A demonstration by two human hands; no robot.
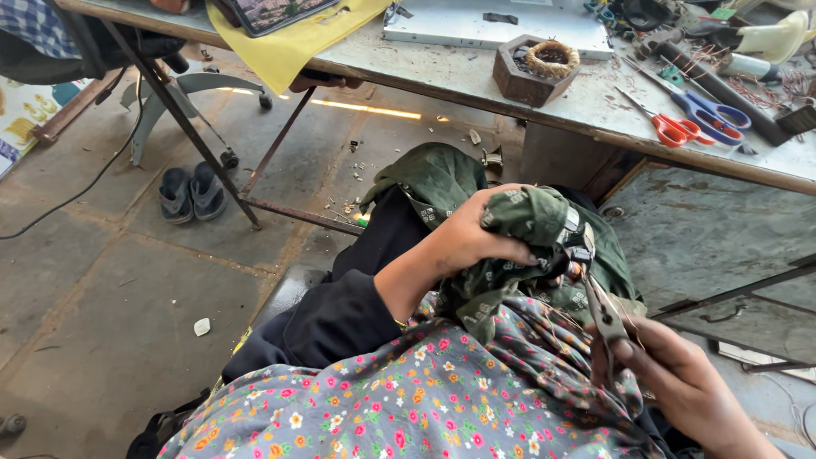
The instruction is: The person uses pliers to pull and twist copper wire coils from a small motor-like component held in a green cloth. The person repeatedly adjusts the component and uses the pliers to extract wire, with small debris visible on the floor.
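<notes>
Left hand [463, 242] clamps a wad of green cloth [518, 217] over a small dark part [576, 246]. Fingers are curled tight and pressed together around the bundle, thumb underneath. The cloth looks like padding, so the grip doesn't slip and the part's edges stay off the skin. Whole bundle sits over the lap, above the floral fabric [425, 382], braced close to the body for leverage.

Right hand [680, 382] is low at the right, fingers wrapped shut around the handles of metal pliers [605, 310]. The plier nose points up and left into the dark part where it pokes out of the cloth; nose meets it, exact bite hidden.

Pose: left forearm comes in from lower left, wrist bent down over the bundle. Right wrist angled up, tool roughly in line with the forearm.

Bench [595, 98] ahead holds scissors [697, 119] with red and blue handles, a wooden block with a wire coil [537, 68], and a yellow cloth [289, 42]. All well apart from the hands. Sandals [191, 191] lie on the floor to the left.
</notes>
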